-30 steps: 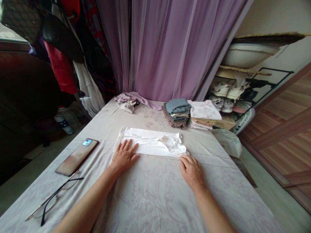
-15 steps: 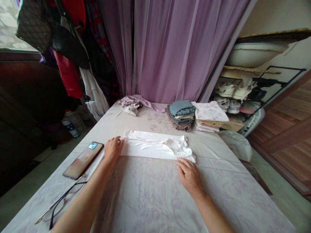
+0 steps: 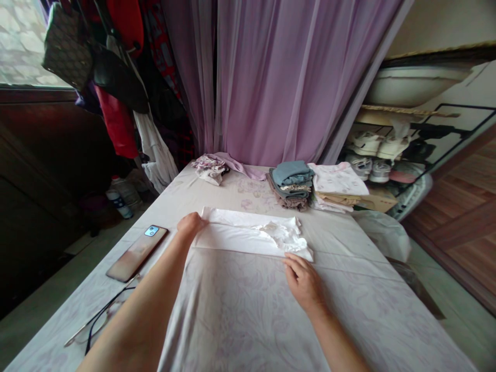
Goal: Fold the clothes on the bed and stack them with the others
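A white shirt lies folded into a long strip across the middle of the bed-like surface, its frilled neckline towards the right. At its left end my left hand is closed on the edge of the cloth; the fingertips are partly hidden. My right hand lies at the lower right edge of the shirt, fingers stretched out and touching the fabric near the frill.
Behind the shirt are a crumpled patterned cloth, a stack of dark folded clothes and a pale folded pile. A phone and glasses lie left. A shoe rack stands right.
My left hand has gone from lying at the shirt's left end with fingers out to closing on its edge. My right hand stays in place. The view has shifted slightly.
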